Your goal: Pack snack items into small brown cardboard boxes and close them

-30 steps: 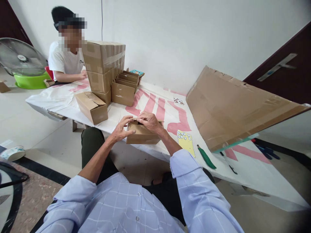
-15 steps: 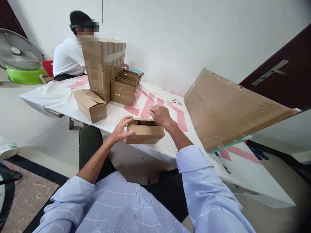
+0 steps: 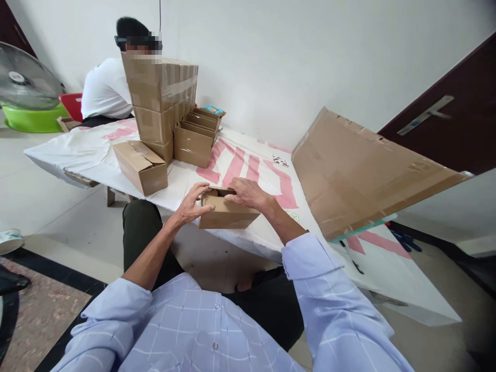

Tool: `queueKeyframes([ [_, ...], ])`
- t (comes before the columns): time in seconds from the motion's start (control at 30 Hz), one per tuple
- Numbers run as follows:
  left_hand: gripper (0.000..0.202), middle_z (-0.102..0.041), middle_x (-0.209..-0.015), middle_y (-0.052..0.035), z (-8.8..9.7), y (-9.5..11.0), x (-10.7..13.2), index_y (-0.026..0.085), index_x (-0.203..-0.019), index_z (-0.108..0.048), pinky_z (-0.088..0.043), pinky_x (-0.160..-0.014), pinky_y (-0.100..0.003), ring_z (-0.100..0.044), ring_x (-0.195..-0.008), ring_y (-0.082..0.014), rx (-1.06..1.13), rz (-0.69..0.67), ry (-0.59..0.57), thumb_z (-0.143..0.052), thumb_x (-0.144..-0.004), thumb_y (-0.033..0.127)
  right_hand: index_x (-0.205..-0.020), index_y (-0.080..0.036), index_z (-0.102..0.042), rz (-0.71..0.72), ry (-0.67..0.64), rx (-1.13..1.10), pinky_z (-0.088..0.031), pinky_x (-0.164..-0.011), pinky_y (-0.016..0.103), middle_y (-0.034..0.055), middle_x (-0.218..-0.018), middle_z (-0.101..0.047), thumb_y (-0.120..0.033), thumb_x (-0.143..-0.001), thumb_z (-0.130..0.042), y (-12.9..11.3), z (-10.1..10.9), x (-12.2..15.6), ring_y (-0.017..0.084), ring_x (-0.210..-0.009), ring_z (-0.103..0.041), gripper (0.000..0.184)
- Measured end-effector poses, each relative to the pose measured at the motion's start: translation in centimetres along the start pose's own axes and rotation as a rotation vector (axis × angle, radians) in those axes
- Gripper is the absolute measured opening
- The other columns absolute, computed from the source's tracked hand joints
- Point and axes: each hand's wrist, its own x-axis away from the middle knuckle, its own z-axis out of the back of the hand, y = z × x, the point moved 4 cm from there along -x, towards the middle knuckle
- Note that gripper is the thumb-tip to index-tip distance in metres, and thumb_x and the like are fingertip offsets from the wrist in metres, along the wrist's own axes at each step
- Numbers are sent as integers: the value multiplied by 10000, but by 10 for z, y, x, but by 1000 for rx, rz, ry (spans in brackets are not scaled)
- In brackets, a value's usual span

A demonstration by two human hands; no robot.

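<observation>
A small brown cardboard box sits at the near edge of the cloth-covered table, its top partly open with a dark gap. My left hand grips the left end of this box, thumb on the near side and fingers over the far top edge. Across the right part of the top lies my right hand, its fingers bent over the far edge and its thumb by the gap. The right hand hides part of the opening, and the box's contents cannot be made out.
To the left lies another cardboard box. Behind it rise stacked taped cartons and a row of open boxes. A large cardboard sheet leans at the right. A person in a white shirt sits beyond the stack, near a fan.
My right hand has moved left and slightly down along the box top, covering more of the opening. My left hand keeps its hold. The view has shifted slightly.
</observation>
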Motion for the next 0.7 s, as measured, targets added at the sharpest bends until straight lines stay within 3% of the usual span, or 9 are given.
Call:
queueKeyframes([
  [0.1,548,-522,-1631,-137,2,-3,-2,262,-1302,-717,-609,-1039,-476,-585,-1442,-353,14,20,0,-835,-849,548,-1175,-180,-800,0,57,29,-526,-884,349,165,-1247,-767,-219,-1044,-630,-1,-11,-1,303,-1149,-700,218],
  [0.2,580,-527,-1628,-133,5,-5,-5,271,-1316,-722,-619,-1013,-456,-592,-1437,-353,17,38,-2,-843,-839,579,-1268,-189,-783,42,131,-96,-543,-944,364,150,-1233,-761,-214,-1038,-609,8,-16,-1,295,-1150,-683,290],
  [0.3,566,-542,-1617,-125,9,-3,-9,280,-1295,-744,-623,-1008,-454,-589,-1445,-355,2,34,-32,-838,-845,610,-1326,-189,-756,43,410,-322,-551,-977,372,128,-1217,-765,-186,-1027,-572,32,-14,7,273,-1123,-683,352],
  [0.4,520,-536,-1631,-129,12,1,-10,283,-1228,-781,-620,-1020,-476,-591,-1449,-361,-10,44,-85,-825,-861,648,-1151,-187,-787,-48,625,-477,-558,-916,361,108,-1095,-771,-173,-1027,-524,59,-23,27,246,-996,-698,291],
  [0.5,540,-506,-1668,-140,14,4,-11,274,-1190,-800,-608,-1051,-517,-565,-1486,-384,-13,56,-116,-849,-831,675,-958,-198,-777,-61,591,-507,-549,-884,365,88,-954,-751,-199,-1021,-534,71,-42,45,242,-918,-684,251],
  [0.6,557,-497,-1688,-130,15,7,-10,291,-1207,-814,-590,-1089,-547,-520,-1538,-403,-24,36,-139,-873,-809,676,-1036,-202,-787,-34,518,-466,-542,-957,399,95,-1028,-753,-253,-981,-647,72,-55,57,269,-1017,-668,160],
  [0.7,555,-499,-1696,-124,16,9,-10,310,-1250,-823,-591,-1097,-540,-502,-1560,-411,-15,31,-163,-835,-843,686,-1137,-218,-790,-24,502,-465,-542,-1030,436,102,-1135,-746,-290,-956,-718,73,-60,66,291,-1123,-662,208],
])
